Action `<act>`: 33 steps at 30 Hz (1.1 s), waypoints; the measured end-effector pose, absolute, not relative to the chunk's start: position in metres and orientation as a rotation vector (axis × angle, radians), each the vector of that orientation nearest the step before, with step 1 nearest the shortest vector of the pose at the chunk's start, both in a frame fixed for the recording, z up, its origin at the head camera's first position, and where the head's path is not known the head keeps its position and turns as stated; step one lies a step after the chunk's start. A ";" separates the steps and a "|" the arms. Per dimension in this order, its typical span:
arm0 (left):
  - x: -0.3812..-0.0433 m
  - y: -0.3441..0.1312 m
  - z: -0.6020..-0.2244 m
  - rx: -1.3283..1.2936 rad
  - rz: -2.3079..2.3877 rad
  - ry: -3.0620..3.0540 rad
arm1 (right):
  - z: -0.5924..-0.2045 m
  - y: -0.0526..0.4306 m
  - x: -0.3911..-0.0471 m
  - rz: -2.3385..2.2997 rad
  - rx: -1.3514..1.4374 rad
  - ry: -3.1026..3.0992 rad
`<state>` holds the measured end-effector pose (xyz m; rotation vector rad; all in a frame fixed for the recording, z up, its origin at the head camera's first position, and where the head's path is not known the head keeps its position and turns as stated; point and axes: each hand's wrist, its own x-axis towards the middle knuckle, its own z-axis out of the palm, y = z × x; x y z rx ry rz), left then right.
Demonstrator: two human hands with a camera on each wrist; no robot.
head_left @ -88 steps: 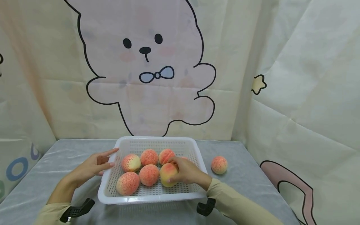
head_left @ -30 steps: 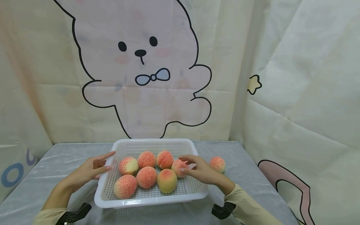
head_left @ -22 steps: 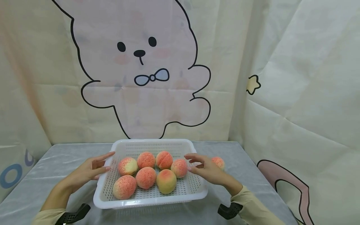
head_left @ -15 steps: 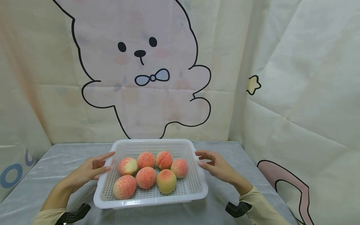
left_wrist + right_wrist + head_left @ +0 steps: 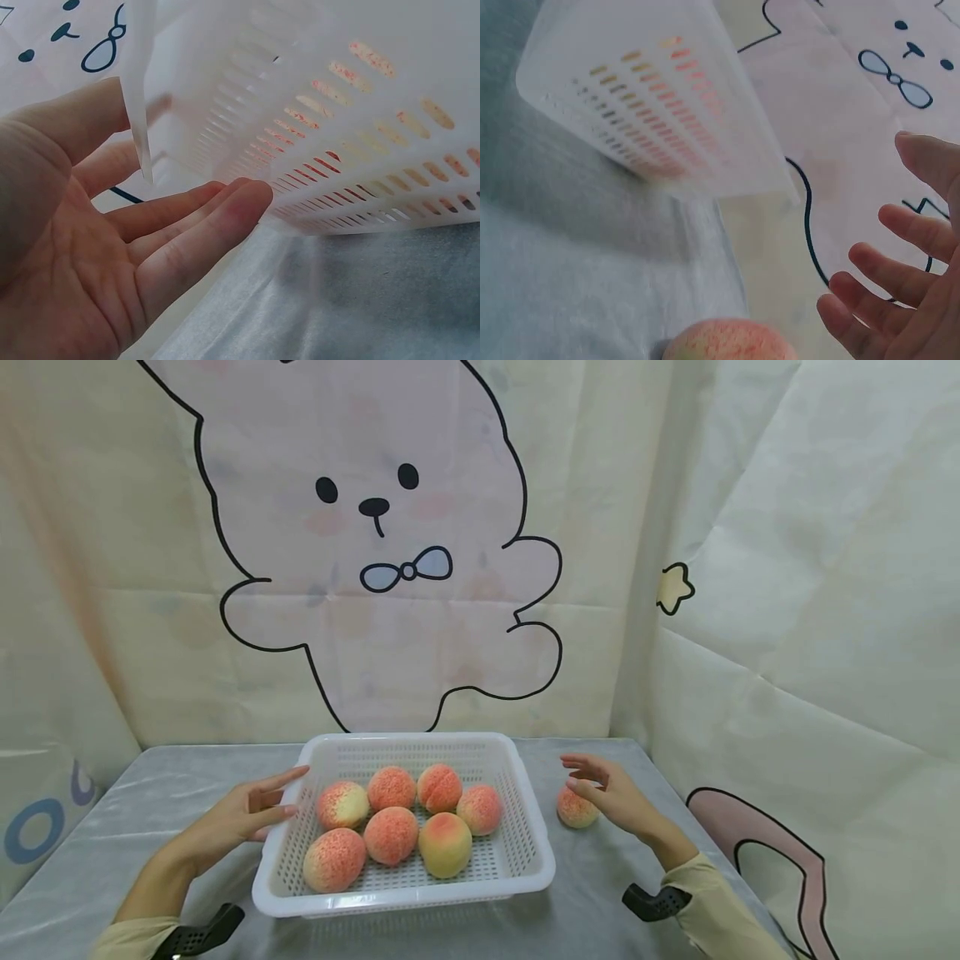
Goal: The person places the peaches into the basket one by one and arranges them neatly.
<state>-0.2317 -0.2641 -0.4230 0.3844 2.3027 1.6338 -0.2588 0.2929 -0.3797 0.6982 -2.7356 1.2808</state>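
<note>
A white plastic basket (image 5: pixel 405 897) with slotted walls holds several peaches, one of them yellowish (image 5: pixel 445 845) with a red blush. At its left rim is my left hand (image 5: pixel 238 817), thumb and forefinger over the edge. In the left wrist view the other fingers of that left hand (image 5: pixel 142 232) lie under the rim, against the outer wall. Right of the basket a speckled peach (image 5: pixel 576 810) sits on the table, partly covered by my right hand (image 5: pixel 618 797). In the right wrist view that hand's fingers (image 5: pixel 892 274) are spread with nothing in them, above the loose peach (image 5: pixel 731 341).
A grey cloth (image 5: pixel 210 777) covers the table. Behind it hangs a pale curtain with a cartoon bear (image 5: pixel 375 635). Another pale curtain (image 5: pixel 810 635) stands along the right side. Each wrist wears a black mount, such as the right one (image 5: pixel 656 902).
Earlier my right hand was on the yellowish peach in the basket. It has let go, crossed the right rim and moved right to the loose peach. My left hand stays at the rim.
</note>
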 end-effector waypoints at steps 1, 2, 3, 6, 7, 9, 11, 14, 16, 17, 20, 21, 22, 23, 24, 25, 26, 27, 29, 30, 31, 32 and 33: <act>-0.232 -0.264 -0.423 0.387 1.638 2.300 | -0.381 0.295 -0.260 1.280 0.691 -2.732; -0.232 -0.264 -0.424 0.386 1.641 2.298 | -0.382 0.297 -0.262 1.279 0.681 -2.731; -0.232 -0.264 -0.424 0.385 1.642 2.298 | -0.383 0.298 -0.263 1.275 0.666 -2.730; -0.232 -0.263 -0.423 0.373 1.637 2.306 | -0.386 0.302 -0.267 1.262 0.623 -2.750; -0.232 -0.263 -0.423 0.368 1.634 2.309 | -0.388 0.303 -0.269 1.264 0.600 -2.757; -0.232 -0.262 -0.422 0.354 1.629 2.316 | -0.391 0.305 -0.272 1.256 0.565 -2.770; -0.231 -0.261 -0.422 0.346 1.628 2.318 | -0.396 0.308 -0.277 1.239 0.540 -2.781; -0.230 -0.261 -0.421 0.342 1.625 2.319 | -0.406 0.313 -0.282 1.221 0.488 -2.792; -0.230 -0.261 -0.420 0.345 1.625 2.321 | -0.413 0.317 -0.286 1.202 0.456 -2.813; -0.230 -0.261 -0.420 0.346 1.623 2.325 | -0.416 0.319 -0.287 1.203 0.435 -2.824; -0.230 -0.260 -0.421 0.343 1.615 2.332 | -0.425 0.323 -0.290 1.215 0.390 -2.857; -0.230 -0.260 -0.421 0.339 1.612 2.334 | -0.427 0.324 -0.290 1.220 0.383 -2.866; -0.230 -0.260 -0.421 0.335 1.608 2.338 | -0.429 0.325 -0.290 1.227 0.375 -2.873; -0.230 -0.259 -0.421 0.333 1.610 2.337 | -0.431 0.325 -0.290 1.231 0.364 -2.879; -0.230 -0.259 -0.421 0.333 1.611 2.338 | -0.432 0.325 -0.290 1.230 0.362 -2.886; -0.230 -0.259 -0.421 0.334 1.612 2.339 | -0.433 0.325 -0.291 1.231 0.363 -2.891; -0.230 -0.259 -0.421 0.334 1.614 2.340 | -0.434 0.325 -0.291 1.229 0.367 -2.896; -0.230 -0.260 -0.421 0.334 1.616 2.340 | -0.435 0.325 -0.291 1.236 0.375 -2.897; -0.230 -0.260 -0.421 0.334 1.620 2.340 | -0.438 0.325 -0.292 1.248 0.395 -2.893; -0.230 -0.260 -0.421 0.336 1.619 2.342 | -0.439 0.325 -0.292 1.261 0.406 -2.887; -0.230 -0.260 -0.421 0.334 1.619 2.342 | -0.440 0.325 -0.293 1.279 0.417 -2.878; -0.230 -0.260 -0.422 0.329 1.618 2.344 | -0.441 0.325 -0.293 1.294 0.427 -2.870; -0.230 -0.260 -0.422 0.329 1.618 2.345 | -0.442 0.325 -0.293 1.312 0.436 -2.861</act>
